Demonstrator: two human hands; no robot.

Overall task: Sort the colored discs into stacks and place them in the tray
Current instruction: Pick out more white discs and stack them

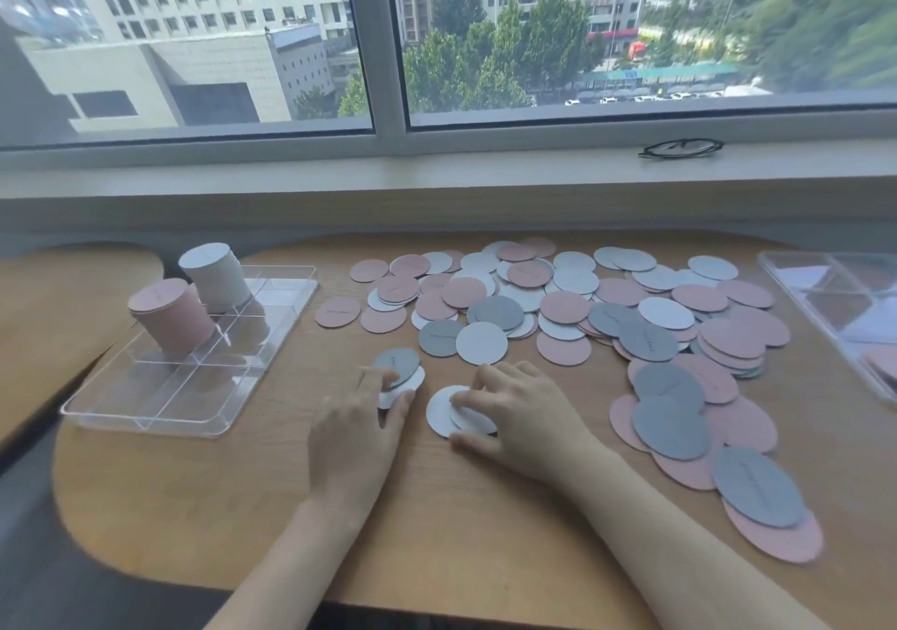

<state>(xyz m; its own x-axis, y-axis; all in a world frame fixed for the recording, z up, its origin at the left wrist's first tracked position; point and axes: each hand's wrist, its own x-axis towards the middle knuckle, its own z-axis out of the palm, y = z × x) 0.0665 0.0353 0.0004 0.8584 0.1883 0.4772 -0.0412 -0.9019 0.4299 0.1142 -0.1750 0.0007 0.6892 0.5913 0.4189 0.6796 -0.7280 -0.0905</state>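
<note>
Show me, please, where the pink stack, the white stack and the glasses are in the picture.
pink stack (171,320): head view, on its side wall.
white stack (213,280): head view, on its side wall.
glasses (679,148): head view, on the dark frame, on the window sill.
</note>
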